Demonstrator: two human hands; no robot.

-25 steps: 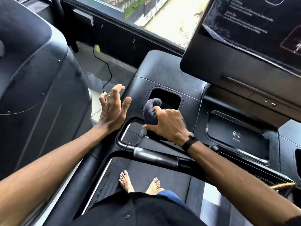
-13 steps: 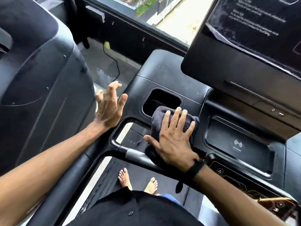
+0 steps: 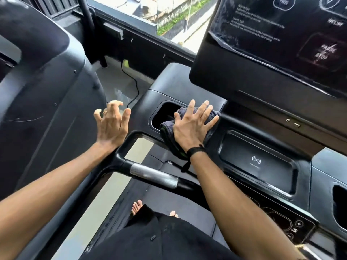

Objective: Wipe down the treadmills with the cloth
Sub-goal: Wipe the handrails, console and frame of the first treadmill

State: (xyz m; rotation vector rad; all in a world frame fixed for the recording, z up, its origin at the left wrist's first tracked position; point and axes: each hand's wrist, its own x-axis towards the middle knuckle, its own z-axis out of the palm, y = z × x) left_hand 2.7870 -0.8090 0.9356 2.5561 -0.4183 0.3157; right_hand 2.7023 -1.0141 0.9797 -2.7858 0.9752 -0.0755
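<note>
Head view: right hand (image 3: 191, 128), fingers spread flat, presses cloth (image 3: 169, 132) beneath it onto treadmill console (image 3: 169, 85).

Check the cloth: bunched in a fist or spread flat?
Spread, mostly flat. The dark grey terry cloth lies on the black treadmill console beside the cup well, pressed under the right hand with splayed fingers.

Right hand (image 3: 191, 128) presses a dark cloth (image 3: 169, 132) flat on the treadmill console (image 3: 180, 87), beside the cup recess (image 3: 161, 115). Left hand (image 3: 110, 124) hovers apart, fingers (image 3: 114, 107) spread and holding nothing.
</note>
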